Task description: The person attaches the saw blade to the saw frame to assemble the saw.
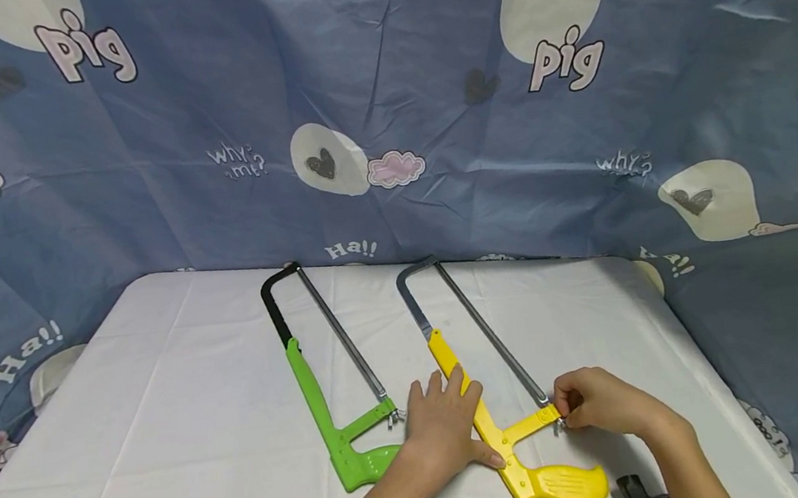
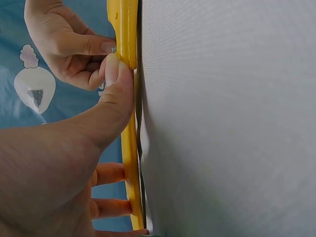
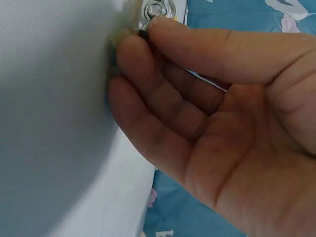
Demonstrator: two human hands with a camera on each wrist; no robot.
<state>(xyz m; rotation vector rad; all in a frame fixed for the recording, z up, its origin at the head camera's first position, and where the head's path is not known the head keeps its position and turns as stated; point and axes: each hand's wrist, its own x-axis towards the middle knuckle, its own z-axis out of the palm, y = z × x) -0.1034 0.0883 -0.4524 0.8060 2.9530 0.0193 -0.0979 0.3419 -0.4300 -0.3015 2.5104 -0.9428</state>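
Yellow hacksaw (image 1: 499, 438) lies flat on the white table (image 1: 168, 448), to the right of a green hacksaw (image 1: 352, 464). Its dark front bow (image 1: 412, 302) points away from the person, and its handle (image 1: 568, 486) is on the near side. From where I stand, the left hand (image 1: 445, 424) rests across the long yellow frame with the fingers spread wide; it presses more than it clasps. The right hand (image 1: 604, 400) makes a narrow pinch on the small wing nut (image 1: 560, 427), at the end of the short yellow arm, close to where the blade (image 1: 494, 337) meets it. How hard it squeezes, I cannot tell.

I suppose that this saw is rather light, stiff in its frame and not fragile. The yellow surface looks smooth, maybe a little slippery, so a broad palm on the frame seems good for steadiness, and for lifting I would choose the shaped handle. The wing nut is probably hard under the fingertips, better taken by its wings. The blade may be sharp, so fingers should avoid its edge
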